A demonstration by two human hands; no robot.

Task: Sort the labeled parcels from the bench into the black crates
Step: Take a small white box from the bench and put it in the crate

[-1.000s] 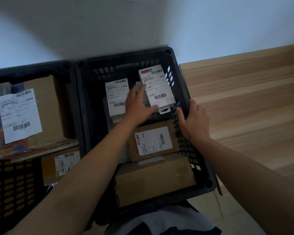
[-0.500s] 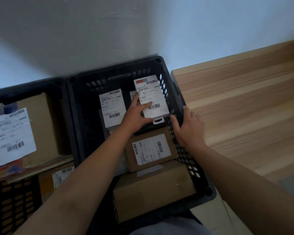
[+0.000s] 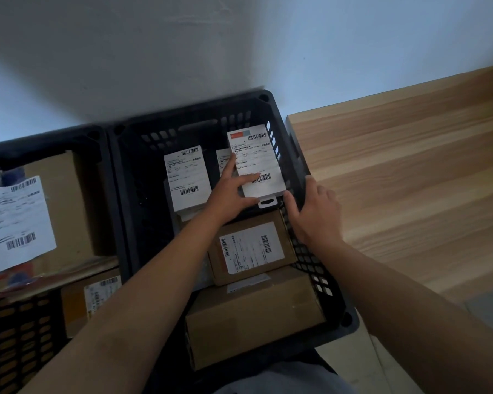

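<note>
A white labelled parcel point(image 3: 256, 155) with a hang tab lies at the back right of the middle black crate point(image 3: 199, 112). My left hand point(image 3: 228, 194) rests on its lower left corner, index finger straight along the left edge and thumb across the label. My right hand point(image 3: 316, 214) lies on the crate's right wall, thumb inside near the tab. In the same crate are another white parcel point(image 3: 187, 177), a small brown labelled box point(image 3: 251, 245) and a larger brown box point(image 3: 254, 317).
A second black crate point(image 3: 40, 140) on the left holds a large labelled carton point(image 3: 60, 203) and a small labelled box point(image 3: 88, 297). The wooden bench point(image 3: 410, 180) runs along the right, touching the middle crate. A white wall stands behind.
My left hand's fingers have spread out flatter over the white parcel, which sits a little lower against the crate's right wall. My right hand stays on that wall.
</note>
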